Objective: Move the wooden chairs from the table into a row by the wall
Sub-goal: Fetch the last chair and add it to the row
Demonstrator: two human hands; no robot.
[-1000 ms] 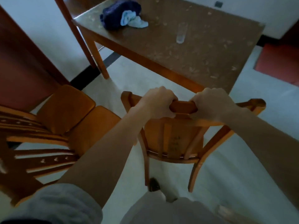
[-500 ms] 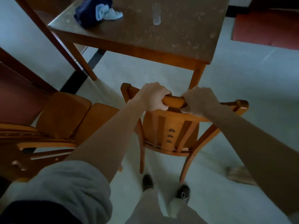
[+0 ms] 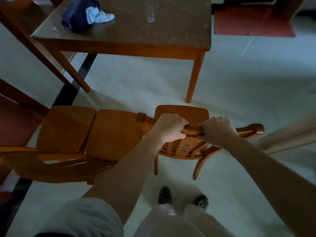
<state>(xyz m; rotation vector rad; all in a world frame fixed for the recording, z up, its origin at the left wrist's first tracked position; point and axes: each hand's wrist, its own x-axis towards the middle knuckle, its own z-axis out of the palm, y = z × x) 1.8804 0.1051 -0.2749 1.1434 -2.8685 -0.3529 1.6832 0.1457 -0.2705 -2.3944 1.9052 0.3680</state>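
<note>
Both hands grip the top rail of a wooden chair (image 3: 183, 112) in front of me. My left hand (image 3: 168, 127) holds the rail left of centre and my right hand (image 3: 218, 130) holds it right of centre. The chair's seat faces the wooden table (image 3: 130, 47), which stands a short way beyond it. To its left, two more wooden chairs (image 3: 114, 134) (image 3: 65, 128) stand side by side along the wall, and the held chair's left rail end touches or nearly touches the nearer one.
On the table lie a dark blue cloth bundle (image 3: 77, 14) with a light blue rag and a clear glass (image 3: 150, 11). A red mat (image 3: 253, 23) lies at the far right. A pale board (image 3: 290, 135) leans in at right. My feet (image 3: 183, 197) stand behind the chair.
The held chair has moved back from the table and left, closing up beside the two chairs by the wall. Both hands have kept their grip on the rail.
</note>
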